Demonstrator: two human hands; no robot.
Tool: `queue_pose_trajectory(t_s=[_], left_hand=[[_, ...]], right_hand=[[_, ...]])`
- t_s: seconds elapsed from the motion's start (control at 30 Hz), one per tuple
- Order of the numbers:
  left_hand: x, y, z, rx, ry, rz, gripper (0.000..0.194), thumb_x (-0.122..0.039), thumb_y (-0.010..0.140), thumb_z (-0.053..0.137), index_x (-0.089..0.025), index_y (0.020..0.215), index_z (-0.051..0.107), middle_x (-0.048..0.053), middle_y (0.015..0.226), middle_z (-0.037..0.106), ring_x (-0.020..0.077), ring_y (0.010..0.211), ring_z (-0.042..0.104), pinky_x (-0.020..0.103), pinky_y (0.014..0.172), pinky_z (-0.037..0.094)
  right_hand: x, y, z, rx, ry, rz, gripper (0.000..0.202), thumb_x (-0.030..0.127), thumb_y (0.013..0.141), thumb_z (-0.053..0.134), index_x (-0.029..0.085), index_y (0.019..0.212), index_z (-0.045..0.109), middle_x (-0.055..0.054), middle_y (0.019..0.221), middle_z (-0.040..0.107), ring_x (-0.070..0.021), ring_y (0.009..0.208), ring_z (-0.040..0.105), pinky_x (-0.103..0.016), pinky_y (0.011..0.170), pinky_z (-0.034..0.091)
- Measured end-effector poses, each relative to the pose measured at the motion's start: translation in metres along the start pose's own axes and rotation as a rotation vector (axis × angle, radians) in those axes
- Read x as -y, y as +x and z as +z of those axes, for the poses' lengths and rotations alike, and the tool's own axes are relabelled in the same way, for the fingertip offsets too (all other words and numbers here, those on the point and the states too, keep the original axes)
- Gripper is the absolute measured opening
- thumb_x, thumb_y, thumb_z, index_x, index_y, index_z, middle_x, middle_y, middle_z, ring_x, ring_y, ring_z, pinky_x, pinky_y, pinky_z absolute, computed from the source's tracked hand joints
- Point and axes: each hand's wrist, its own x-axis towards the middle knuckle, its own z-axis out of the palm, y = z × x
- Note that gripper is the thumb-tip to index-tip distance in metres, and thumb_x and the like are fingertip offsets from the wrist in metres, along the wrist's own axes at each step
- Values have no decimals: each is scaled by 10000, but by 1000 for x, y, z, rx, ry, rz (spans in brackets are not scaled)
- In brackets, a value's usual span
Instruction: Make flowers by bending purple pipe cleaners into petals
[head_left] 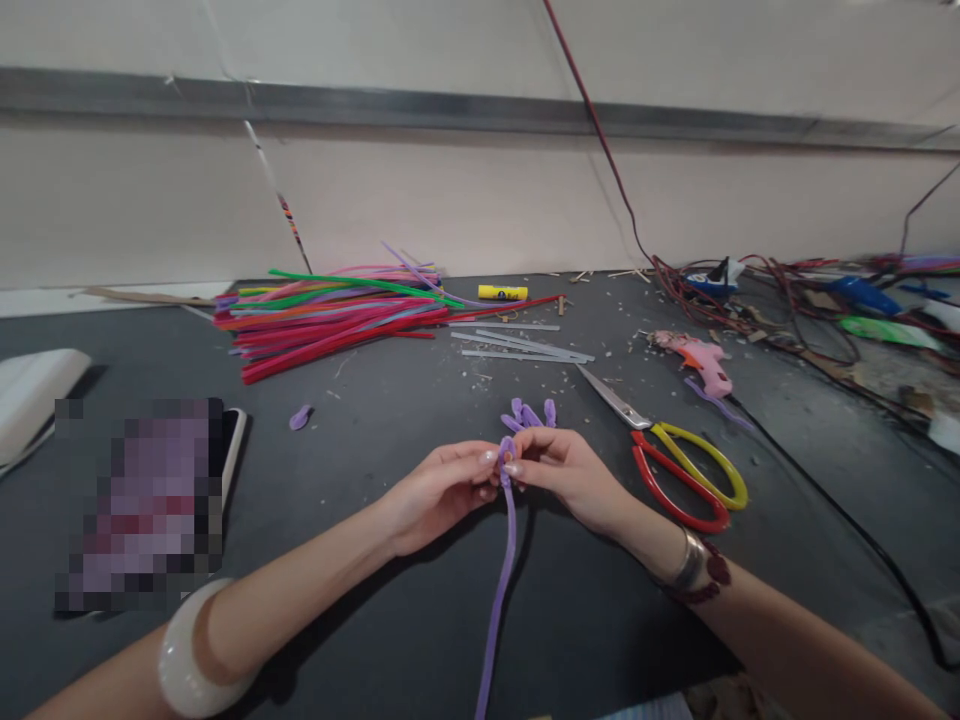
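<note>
Here at centre frame, the left hand point(439, 492) and right hand point(574, 475) pinch a purple pipe cleaner point(511, 535) in closed fingertips, its top looped, its long tail still straight, with folded purple pieces point(529, 415) already shaped just above.

Room beyond left hand point(433, 490), scissors point(640, 424) rightward

- I have scissors point(640, 424) just right of the right hand point(562, 465).
- I see a glue gun point(705, 364) farther right.
- Ahead of both hands I spot clear sticks point(525, 347), then a yellow tube point(502, 293).
- Well left of the left hand point(439, 492) I get a pixelated phone point(154, 495).
- Farther left I see a white block point(37, 400).
</note>
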Motion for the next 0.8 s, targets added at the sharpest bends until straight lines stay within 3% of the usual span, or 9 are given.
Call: queue_pose_trajectory(t_s=[0.23,0.4,0.47,0.6,0.7,0.8], left_hand=[[-2,0,2,52,-38,-7,160,-225,736,620,-90,650,622,-1,600,490,78,601,461,194,612,361],[-5,0,0,32,-108,-28,111,-205,724,628,-97,700,629,-2,629,490,76,624,481,180,612,376],[-7,0,1,31,-96,3,100,-198,727,633,-98,719,633,-5,620,494,72,616,485,175,608,386],[-6,2,-1,1,-90,36,63,-164,711,656,-106,719,633,-3,637,555,65,622,518,166,647,415],[-4,5,-4,-50,-103,42,51,-144,704,663,-109,733,641,2,686,609,63,655,557,160,701,433],[-2,6,-7,-57,-100,58,21,-123,725,639,-103,729,643,-2,674,620,53,643,572,143,692,449]], right_hand=[[-2,1,1,65,33,11,73,183,696,662,145,709,602,20,671,585,-71,623,527,-208,632,424],[0,2,0,10,-164,-61,81,226,715,640,160,729,595,11,690,591,-94,629,552,-235,632,460],[1,1,0,-66,-350,-185,59,217,738,609,175,779,604,-4,735,611,-115,675,580,-250,651,481],[0,-2,-5,-199,-815,-620,169,116,752,570,197,892,618,-36,839,625,-129,760,589,-255,698,494],[-1,-5,-10,-61,-1082,-829,254,78,773,540,193,989,609,-63,895,610,-142,851,573,-276,763,484],[1,-6,-14,49,-1247,-884,275,98,798,520,194,1045,595,-72,916,596,-150,875,557,-291,764,487]])
